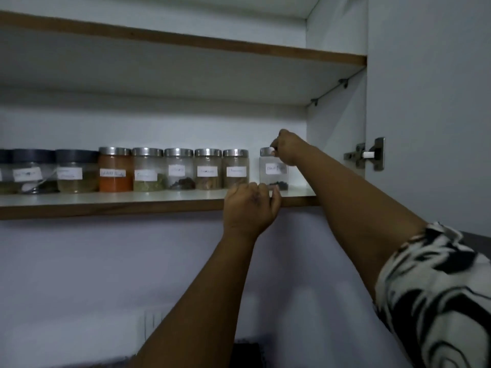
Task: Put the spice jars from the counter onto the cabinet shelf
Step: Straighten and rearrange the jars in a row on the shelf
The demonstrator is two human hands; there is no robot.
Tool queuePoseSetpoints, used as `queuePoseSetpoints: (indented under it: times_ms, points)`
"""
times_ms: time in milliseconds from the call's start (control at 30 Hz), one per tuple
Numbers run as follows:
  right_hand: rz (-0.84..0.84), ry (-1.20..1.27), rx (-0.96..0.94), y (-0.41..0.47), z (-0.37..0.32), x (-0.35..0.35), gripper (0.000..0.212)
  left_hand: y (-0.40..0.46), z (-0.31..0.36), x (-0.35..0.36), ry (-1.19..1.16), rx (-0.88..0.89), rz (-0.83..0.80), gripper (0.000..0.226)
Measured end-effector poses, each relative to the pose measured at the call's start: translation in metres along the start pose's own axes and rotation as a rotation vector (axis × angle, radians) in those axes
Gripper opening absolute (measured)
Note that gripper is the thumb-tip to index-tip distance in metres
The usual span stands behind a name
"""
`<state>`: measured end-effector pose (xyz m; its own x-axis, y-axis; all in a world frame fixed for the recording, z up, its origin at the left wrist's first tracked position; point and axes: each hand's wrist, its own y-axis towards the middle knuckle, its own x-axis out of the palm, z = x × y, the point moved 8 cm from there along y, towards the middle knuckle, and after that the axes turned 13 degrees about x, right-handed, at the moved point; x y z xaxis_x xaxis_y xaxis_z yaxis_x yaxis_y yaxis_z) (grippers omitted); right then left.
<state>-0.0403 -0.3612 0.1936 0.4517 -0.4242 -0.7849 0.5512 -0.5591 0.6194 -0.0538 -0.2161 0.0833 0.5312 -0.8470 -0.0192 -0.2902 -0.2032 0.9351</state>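
Note:
A row of several labelled spice jars stands on the cabinet shelf (111, 205), among them an orange-filled jar (115, 170) with a silver lid. At the right end, apart from the row, stands a clear jar with dark spice at its bottom (272, 172). My right hand (288, 148) grips this jar by its silver lid from the right. My left hand (251, 205) holds the shelf's wooden front edge just below that jar, fingers curled over the edge.
An upper shelf (186, 42) runs overhead. The cabinet's right side wall (336, 123) stands close to the right jar. A metal door hinge (368, 155) sticks out at the right. Three dark-lidded jars (75, 171) stand at the left.

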Motion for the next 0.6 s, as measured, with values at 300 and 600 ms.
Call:
queuePoseSetpoints:
  times_ms: [300, 600]
  points:
    - [-0.082, 0.009, -0.015, 0.029, -0.022, 0.020, 0.037, 0.001, -0.001, 0.001, 0.065, 0.009, 0.039, 0.038]
    - [-0.026, 0.092, 0.002, 0.056, -0.016, 0.038, 0.039, -0.002, -0.001, 0.004, 0.096, 0.009, 0.110, 0.039]
